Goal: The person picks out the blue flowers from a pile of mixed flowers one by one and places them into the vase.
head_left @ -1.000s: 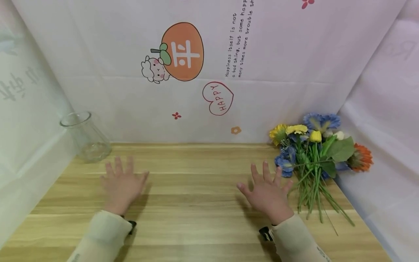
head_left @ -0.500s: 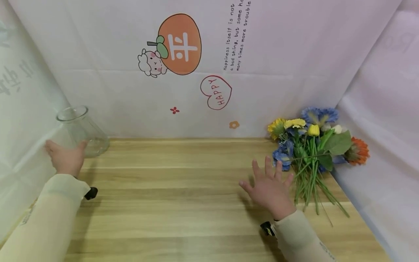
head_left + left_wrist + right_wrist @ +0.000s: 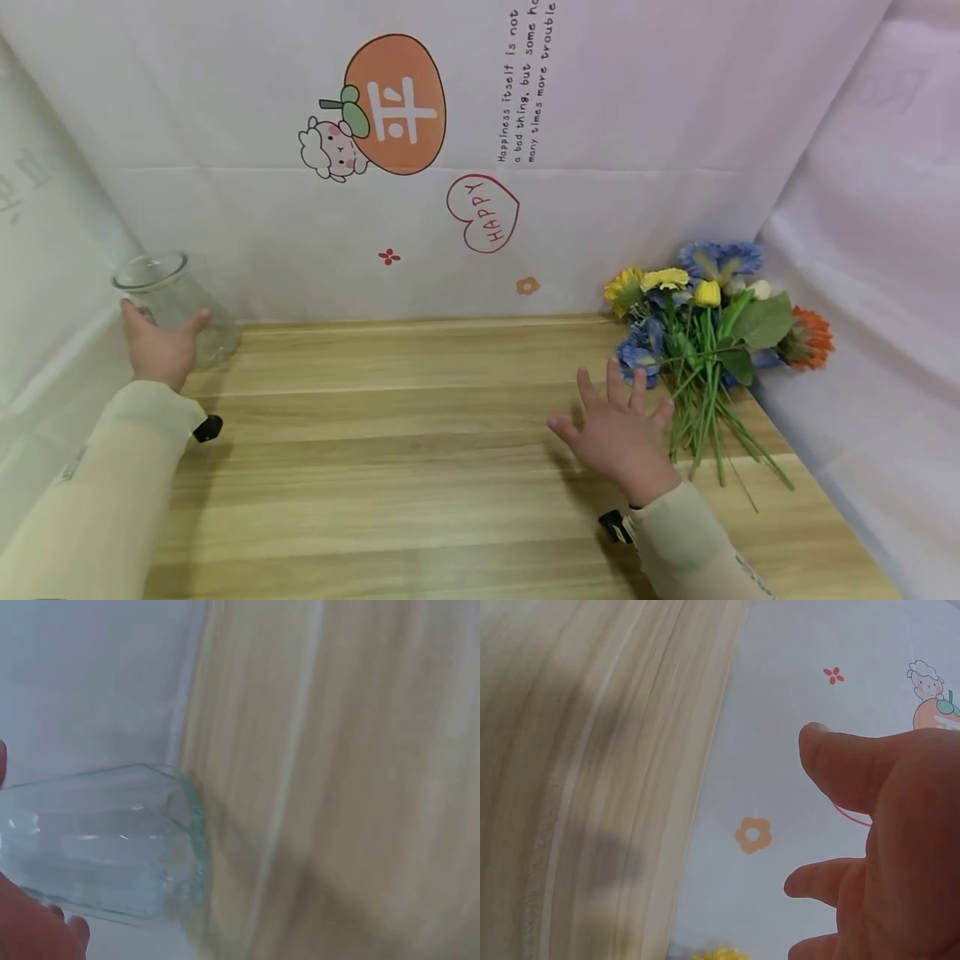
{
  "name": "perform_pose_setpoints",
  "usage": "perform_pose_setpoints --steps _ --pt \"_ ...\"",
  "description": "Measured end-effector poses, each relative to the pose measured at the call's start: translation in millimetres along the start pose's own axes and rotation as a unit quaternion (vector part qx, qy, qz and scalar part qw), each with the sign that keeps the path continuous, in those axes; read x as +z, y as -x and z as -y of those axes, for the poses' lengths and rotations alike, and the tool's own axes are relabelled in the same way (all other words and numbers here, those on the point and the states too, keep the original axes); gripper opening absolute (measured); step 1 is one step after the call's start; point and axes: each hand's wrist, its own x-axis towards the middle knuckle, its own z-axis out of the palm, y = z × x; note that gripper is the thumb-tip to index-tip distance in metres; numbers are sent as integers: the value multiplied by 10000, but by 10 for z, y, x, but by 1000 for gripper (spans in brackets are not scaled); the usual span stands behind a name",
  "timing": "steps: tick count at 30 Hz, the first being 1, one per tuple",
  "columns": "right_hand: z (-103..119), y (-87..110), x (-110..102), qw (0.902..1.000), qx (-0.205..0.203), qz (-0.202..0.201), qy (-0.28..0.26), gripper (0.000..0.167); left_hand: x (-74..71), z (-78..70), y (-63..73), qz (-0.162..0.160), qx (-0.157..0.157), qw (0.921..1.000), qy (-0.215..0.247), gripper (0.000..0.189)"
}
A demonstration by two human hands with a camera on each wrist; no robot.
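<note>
A clear glass vase [image 3: 213, 329] with a wide rim stands at the far left of the wooden table. My left hand [image 3: 161, 350] is at its near side, thumb along the right and fingers round the left, holding it. In the left wrist view the vase [image 3: 112, 840] lies between the thumb and fingertips, its base by the tabletop. Over the right part of the table my right hand [image 3: 622, 442] hovers with fingers spread, holding nothing. Just beyond it lies a bunch of artificial flowers [image 3: 705, 333], blue, yellow, white and orange, stems toward me.
A white printed cloth [image 3: 600, 208] hangs behind the wooden table [image 3: 420, 467], and similar cloth covers both sides. The flowers lie at the back right, close to the right cloth [image 3: 847, 333].
My left hand has moved left and forward from the table's middle-left to the vase and now holds it. The right hand has barely moved. The head view has shifted slightly.
</note>
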Motion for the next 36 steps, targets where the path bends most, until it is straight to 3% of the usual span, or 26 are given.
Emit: perform_pose_setpoints --steps 5,9,13,17,22,29,36 --pt "-38 25 20 10000 37 17 -28 102 22 -80 -113 -203 86 9997 -116 121" --pt "-64 36 23 10000 59 14 -18 103 21 -85 -188 -178 162 9991 -336 112" --pt "-54 28 19 10000 2 7 14 102 -13 -73 -207 -222 97 9958 -884 111" --pt "-26 15 12 10000 -43 -2 26 101 -30 -83 -202 -166 164 9948 -987 109" --pt "0 18 3 10000 -45 20 37 99 -40 -112 -202 266 241 9957 -853 106" --pt "-8 26 5 9999 -34 104 -17 97 -10 -151 -184 927 473 9868 -1244 110" --pt "7 12 -7 9997 -70 197 -89 97 71 -145 -131 1358 884 9833 -826 106"
